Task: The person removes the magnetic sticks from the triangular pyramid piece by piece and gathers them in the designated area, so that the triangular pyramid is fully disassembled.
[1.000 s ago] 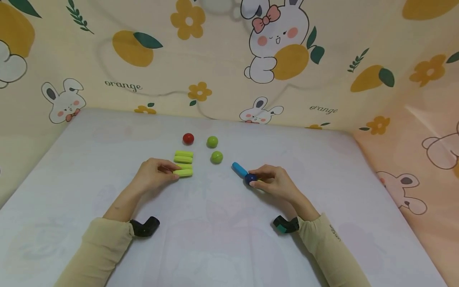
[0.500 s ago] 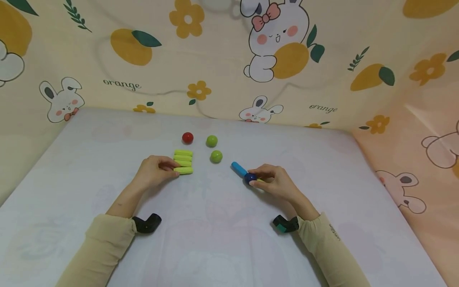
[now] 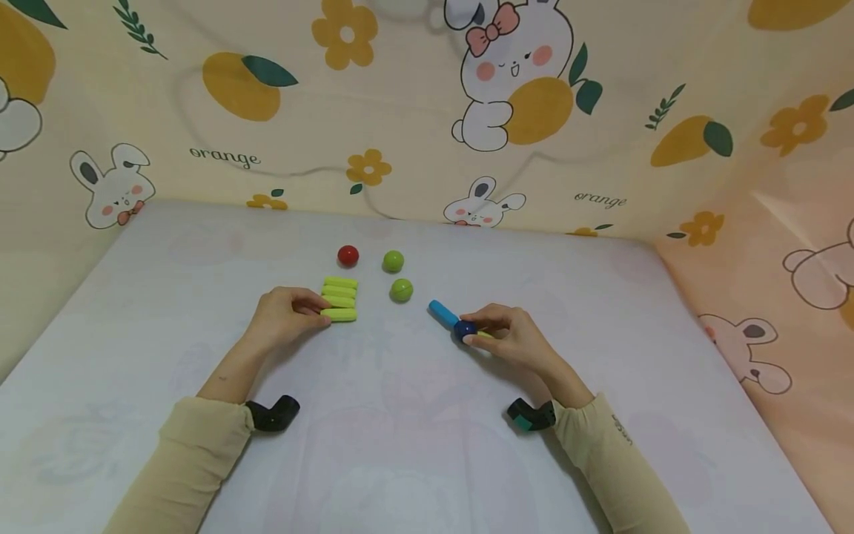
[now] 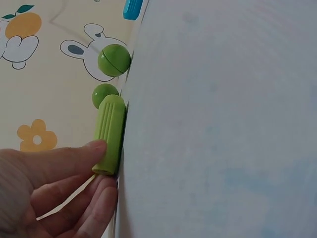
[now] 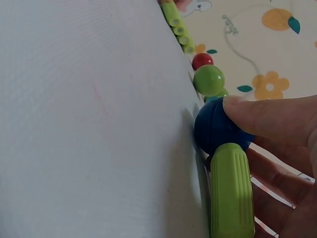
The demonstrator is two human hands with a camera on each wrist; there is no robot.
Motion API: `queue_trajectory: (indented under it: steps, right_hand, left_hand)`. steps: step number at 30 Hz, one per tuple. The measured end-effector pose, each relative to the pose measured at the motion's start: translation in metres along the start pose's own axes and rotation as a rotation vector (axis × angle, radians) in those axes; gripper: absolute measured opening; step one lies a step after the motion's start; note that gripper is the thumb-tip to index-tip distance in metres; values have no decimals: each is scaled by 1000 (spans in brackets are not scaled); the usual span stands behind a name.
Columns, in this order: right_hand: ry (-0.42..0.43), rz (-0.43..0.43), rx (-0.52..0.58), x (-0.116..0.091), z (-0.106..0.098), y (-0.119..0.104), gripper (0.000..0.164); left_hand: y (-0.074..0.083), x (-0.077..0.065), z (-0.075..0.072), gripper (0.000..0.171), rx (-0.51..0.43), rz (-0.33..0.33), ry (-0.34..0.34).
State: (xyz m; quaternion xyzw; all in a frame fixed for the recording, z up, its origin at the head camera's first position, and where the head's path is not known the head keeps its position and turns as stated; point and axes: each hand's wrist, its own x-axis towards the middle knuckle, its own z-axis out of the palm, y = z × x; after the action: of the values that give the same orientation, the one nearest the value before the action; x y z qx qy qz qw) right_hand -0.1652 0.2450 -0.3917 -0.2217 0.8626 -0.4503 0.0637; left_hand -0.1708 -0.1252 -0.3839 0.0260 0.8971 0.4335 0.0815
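In the head view, several lime-green ribbed rods (image 3: 339, 292) lie side by side in a row. My left hand (image 3: 280, 315) pinches the left end of the nearest lime-green rod (image 4: 113, 126), thumb on top and fingers below. To the right, my right hand (image 3: 510, 335) holds a dark blue ball (image 5: 217, 126) between thumb and fingers. From that ball a light blue rod (image 3: 442, 314) points away to the upper left. Another lime-green rod (image 5: 232, 193) sticks out of its other side, mostly covered by the hand in the head view.
Behind the row lies a red ball (image 3: 348, 256). Two green balls, one farther (image 3: 393, 261) and one nearer (image 3: 401, 290), rest between the row and the light blue rod. A printed cloth wall (image 3: 407, 111) rises behind the white table (image 3: 400, 445).
My left hand has pushed the nearest rods slightly away from me, so the gap in the row has narrowed. The right hand keeps its hold on the blue ball.
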Motion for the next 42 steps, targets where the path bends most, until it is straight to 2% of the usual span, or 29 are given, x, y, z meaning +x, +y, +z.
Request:
queue_trajectory:
  steps: [14,22,34,42]
  right_hand:
    - [-12,5,-23,0,0,4,33]
    - [-19,1,-65,-1,-1,1,32]
    - [-41,-19,-71,0,-2,-1,31]
    - [-48,-18,-53,-1,-2,0,31]
  left_hand:
    - [4,-5,-2,32,-9,-20,49]
    - [14,-2,3,30,-49,31,86]
    - [35,10,31,27,-119,83,34]
    - [50,12,47,27,-169,73,-32]
